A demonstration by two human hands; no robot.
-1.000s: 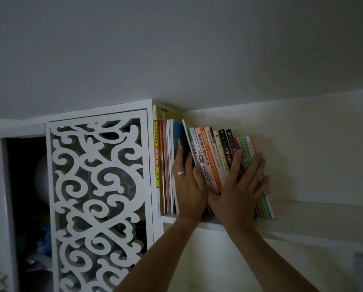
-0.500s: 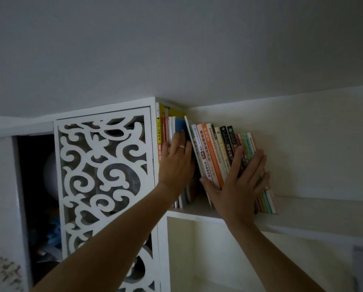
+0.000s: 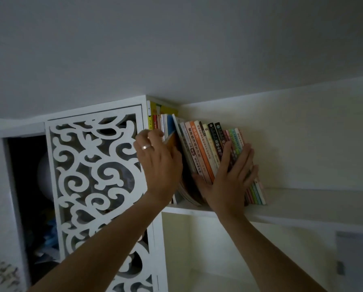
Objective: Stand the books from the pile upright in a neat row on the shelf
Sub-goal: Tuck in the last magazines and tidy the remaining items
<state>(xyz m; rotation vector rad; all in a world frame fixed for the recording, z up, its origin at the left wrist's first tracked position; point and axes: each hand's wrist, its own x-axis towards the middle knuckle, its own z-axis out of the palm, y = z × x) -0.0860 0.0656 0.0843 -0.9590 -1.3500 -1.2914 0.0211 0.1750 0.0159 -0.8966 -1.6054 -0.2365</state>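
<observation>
On the white shelf [image 3: 302, 200], high under the ceiling, most of the work looks done: a long row of books already stands from the left corner, beside the cut-out panel [image 3: 96, 182], toward the middle of the board, while the right part of the shelf is bare. No pile is visible, so I cannot tell how many books remain. What is left, I judge, is the straightening: the leaning books [image 3: 208, 150] on the right tilt to the left, and a gap opens between them and the upright books [image 3: 161, 123] at the left corner. The shelf is smooth and painted; the panel is white with curling cut-outs, dark behind. The books are thin paperbacks with flat coloured spines, orange, black, green, and pink. The right hand [image 3: 231, 182] lies flat and wide against the leaning spines. The left hand [image 3: 159, 163], wearing a ring [image 3: 145, 147], has its fingers curled at the edge of a blue book [image 3: 171, 125].
</observation>
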